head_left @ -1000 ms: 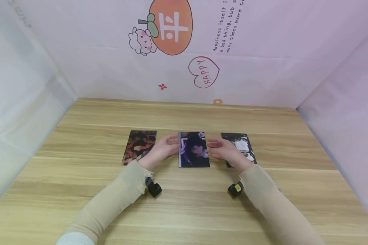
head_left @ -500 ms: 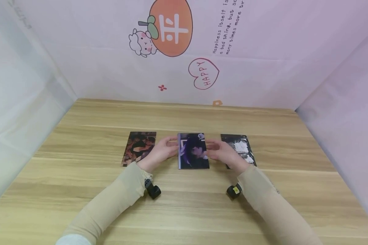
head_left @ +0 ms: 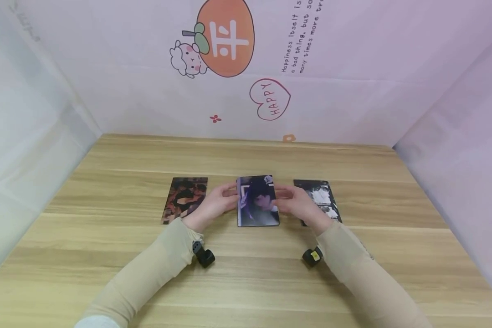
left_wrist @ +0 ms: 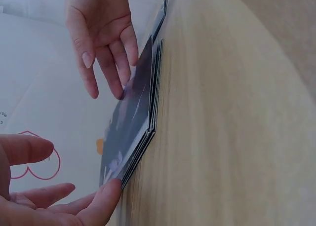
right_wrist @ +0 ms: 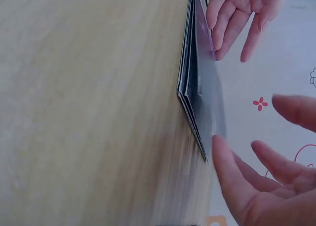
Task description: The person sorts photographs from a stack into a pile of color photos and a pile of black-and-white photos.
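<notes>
Head view: The stack of cards (head_left: 257, 202), with a purple-toned picture on top, is on the desk (head_left: 246, 282) between the hands. The left hand (head_left: 215, 204) is at its left edge, the right hand (head_left: 298, 204) at its right. Both are loosely spread and curl round nothing. A brown photo card (head_left: 185, 198) lies partly under the left forearm side, and a black-and-white photo card (head_left: 323, 197) lies beyond the right hand, partly behind it.

Left wrist view: Several layers show along the near side of the stack. A left fingertip (left_wrist: 114, 185) touches the corner nearest it; the other fingers are extended, clear of it. Opposite, the right hand has straight fingers reaching to the far side.

Right wrist view: The top card seems to stand slightly off the layers under it. A right fingertip (right_wrist: 217, 139) is right at the edge; contact cannot be told.

Judgement: the step in hand looks like steadying or evening the stack from both sides. The next move would call for light, equal inward pressure from the two hands, the layers kept flush and the top card kept from sliding.
</notes>
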Action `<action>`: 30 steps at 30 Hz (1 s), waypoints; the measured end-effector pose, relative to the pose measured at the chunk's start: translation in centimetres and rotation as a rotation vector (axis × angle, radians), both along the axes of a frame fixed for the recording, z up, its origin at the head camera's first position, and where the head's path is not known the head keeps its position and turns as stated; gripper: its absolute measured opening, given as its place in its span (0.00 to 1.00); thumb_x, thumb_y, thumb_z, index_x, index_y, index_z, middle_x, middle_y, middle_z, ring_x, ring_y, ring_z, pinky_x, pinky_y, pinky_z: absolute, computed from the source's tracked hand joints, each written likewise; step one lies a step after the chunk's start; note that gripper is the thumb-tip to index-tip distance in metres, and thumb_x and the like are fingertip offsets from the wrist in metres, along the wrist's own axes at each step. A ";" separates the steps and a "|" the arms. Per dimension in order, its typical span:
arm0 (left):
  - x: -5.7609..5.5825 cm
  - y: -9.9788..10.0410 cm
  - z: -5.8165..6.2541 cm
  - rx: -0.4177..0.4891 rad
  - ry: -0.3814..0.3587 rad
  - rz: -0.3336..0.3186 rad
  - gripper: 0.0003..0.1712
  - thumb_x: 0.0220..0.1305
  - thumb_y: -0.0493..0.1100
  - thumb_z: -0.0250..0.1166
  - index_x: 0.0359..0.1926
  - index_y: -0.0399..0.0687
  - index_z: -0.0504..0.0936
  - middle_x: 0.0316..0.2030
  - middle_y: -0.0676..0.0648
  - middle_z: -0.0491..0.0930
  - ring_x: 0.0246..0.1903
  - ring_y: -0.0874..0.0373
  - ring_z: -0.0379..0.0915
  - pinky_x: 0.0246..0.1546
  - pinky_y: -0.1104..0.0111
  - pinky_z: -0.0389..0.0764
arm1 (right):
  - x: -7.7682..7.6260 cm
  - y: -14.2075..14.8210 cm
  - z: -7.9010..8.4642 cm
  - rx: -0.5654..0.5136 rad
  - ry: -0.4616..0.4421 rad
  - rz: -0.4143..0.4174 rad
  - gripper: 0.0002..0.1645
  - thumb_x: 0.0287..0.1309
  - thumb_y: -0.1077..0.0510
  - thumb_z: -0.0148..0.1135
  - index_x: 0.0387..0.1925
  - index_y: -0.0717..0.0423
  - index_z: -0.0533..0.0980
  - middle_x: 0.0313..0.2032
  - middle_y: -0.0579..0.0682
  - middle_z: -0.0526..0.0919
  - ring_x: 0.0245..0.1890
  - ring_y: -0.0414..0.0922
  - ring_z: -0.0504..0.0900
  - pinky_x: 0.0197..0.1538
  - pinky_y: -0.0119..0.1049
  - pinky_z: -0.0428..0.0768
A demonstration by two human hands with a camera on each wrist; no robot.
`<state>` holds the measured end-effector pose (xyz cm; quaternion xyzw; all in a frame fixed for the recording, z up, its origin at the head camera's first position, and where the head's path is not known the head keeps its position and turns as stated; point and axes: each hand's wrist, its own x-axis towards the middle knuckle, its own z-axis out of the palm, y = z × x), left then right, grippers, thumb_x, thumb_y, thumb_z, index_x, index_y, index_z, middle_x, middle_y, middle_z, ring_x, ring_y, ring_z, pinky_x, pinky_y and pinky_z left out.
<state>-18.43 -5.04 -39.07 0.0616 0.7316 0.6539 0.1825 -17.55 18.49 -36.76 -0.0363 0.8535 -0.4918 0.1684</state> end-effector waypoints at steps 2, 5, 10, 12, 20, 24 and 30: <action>0.1 0.0 0.1 -0.030 0.025 0.002 0.32 0.67 0.32 0.53 0.69 0.32 0.55 0.64 0.30 0.64 0.61 0.41 0.67 0.59 0.57 0.73 | 0.0 -0.1 0.0 -0.038 0.001 -0.035 0.33 0.62 0.60 0.57 0.67 0.64 0.61 0.61 0.67 0.69 0.55 0.57 0.77 0.54 0.44 0.79; 0.2 -0.1 0.3 -0.082 0.076 0.026 0.32 0.65 0.33 0.57 0.69 0.34 0.59 0.62 0.32 0.67 0.60 0.42 0.68 0.58 0.58 0.75 | -0.1 -0.2 0.1 -0.088 -0.005 -0.085 0.33 0.64 0.58 0.56 0.67 0.63 0.60 0.60 0.66 0.70 0.53 0.56 0.78 0.54 0.44 0.80; 0.2 -0.3 0.5 -0.092 0.131 0.070 0.32 0.61 0.30 0.60 0.66 0.34 0.64 0.59 0.33 0.71 0.58 0.42 0.70 0.55 0.60 0.77 | -0.3 -0.4 -0.2 -0.155 0.004 -0.136 0.32 0.64 0.60 0.55 0.67 0.64 0.60 0.57 0.66 0.72 0.51 0.56 0.79 0.51 0.44 0.81; 0.2 -0.5 0.6 -0.097 0.137 0.082 0.31 0.60 0.30 0.60 0.66 0.33 0.65 0.59 0.33 0.72 0.57 0.42 0.72 0.53 0.62 0.78 | -0.4 -0.6 -0.6 -0.183 0.022 -0.151 0.31 0.63 0.63 0.54 0.66 0.66 0.61 0.56 0.67 0.72 0.50 0.55 0.80 0.50 0.42 0.82; 0.1 -1.3 0.7 -0.204 0.119 0.153 0.29 0.59 0.30 0.60 0.62 0.32 0.69 0.52 0.32 0.77 0.52 0.44 0.75 0.45 0.67 0.80 | -0.9 -2.9 -1.4 -0.233 0.079 -0.166 0.24 0.60 0.70 0.54 0.59 0.71 0.69 0.48 0.67 0.76 0.43 0.47 0.81 0.47 0.39 0.83; -0.1 -2.1 0.5 -0.205 0.104 0.177 0.28 0.60 0.31 0.60 0.63 0.32 0.68 0.53 0.32 0.76 0.54 0.44 0.74 0.46 0.68 0.80 | -1.0 -4.2 -1.4 -0.256 0.064 -0.198 0.25 0.58 0.71 0.56 0.58 0.71 0.70 0.46 0.64 0.77 0.42 0.47 0.80 0.48 0.40 0.83; -0.2 -4.6 -0.2 -0.062 0.087 0.184 0.28 0.60 0.28 0.57 0.63 0.27 0.66 0.54 0.28 0.74 0.48 0.51 0.76 0.43 0.75 0.79 | -1.1 -6.4 -1.1 -0.289 0.047 -0.241 0.26 0.54 0.72 0.59 0.57 0.67 0.73 0.44 0.59 0.79 0.37 0.41 0.80 0.46 0.38 0.83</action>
